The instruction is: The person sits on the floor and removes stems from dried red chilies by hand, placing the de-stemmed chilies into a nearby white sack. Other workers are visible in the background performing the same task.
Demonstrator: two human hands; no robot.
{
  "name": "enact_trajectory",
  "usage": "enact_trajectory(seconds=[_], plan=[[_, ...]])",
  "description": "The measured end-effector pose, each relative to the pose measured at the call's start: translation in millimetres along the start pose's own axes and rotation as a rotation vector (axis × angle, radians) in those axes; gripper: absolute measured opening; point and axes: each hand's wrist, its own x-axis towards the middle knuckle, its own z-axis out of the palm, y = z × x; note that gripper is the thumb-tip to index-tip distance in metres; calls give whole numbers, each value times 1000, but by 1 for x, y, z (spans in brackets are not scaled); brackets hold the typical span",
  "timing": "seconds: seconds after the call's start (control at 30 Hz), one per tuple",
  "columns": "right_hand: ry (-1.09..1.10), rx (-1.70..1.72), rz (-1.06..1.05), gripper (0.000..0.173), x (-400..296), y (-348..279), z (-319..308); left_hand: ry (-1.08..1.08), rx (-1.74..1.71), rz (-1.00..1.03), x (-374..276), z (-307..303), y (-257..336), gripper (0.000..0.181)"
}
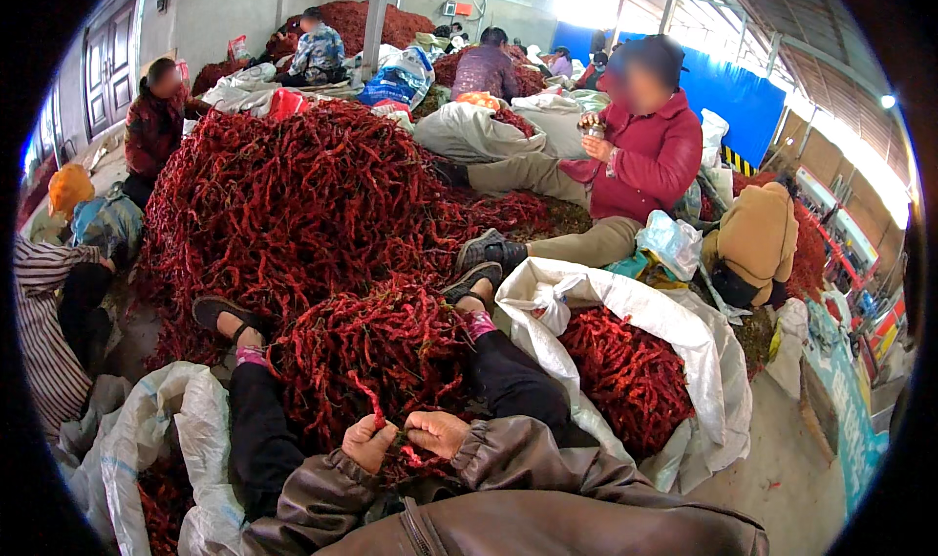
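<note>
My left hand (pixel 368 442) grips a long, wrinkled red chili pepper (pixel 371 400), which sticks up from between thumb and fingers. Close beside it, my right hand (pixel 438 433) has its thumb and fingertips pinched together; whether a stem is caught in them is too small to tell. Below both hands, more red chilies (pixel 414 459) lie near my lap. Between my outstretched legs rises a heap of chilies (pixel 374 336) with thin stems among them.
A larger chili mound (pixel 293 197) stands beyond my feet. To my right is an open white woven sack (pixel 707 343) of chilies; another sack (pixel 201 409) stands at left. A person in a red jacket (pixel 652 153) sits across from me, legs extended. Other people sit around.
</note>
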Motion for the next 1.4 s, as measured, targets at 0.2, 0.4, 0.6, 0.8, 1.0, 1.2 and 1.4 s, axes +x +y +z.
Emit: enact_trajectory(seconds=[0.2,0.4,0.6,0.8,1.0,1.2,1.4], plan=[[75,659,162,8,7,33,14,-218,665,285,2,16,49,10],[216,49,76,7,4,27,7,-1,341,-124,13,-16,-9,12],[113,481,163,16,12,66,-1,-150,471,-154,13,-4,-31,32],[272,165,159,32,17,46,19,-410,563,15,15,5,-20,46],[330,231,130,23,11,57,7,-437,704,-83,9,13,21,34],[414,367,-17,20,9,48,6,-402,604,-120,11,-2,-28,25],[371,423,-11,15,5,41,11,-275,461,-190,4,-2,-21,23]])
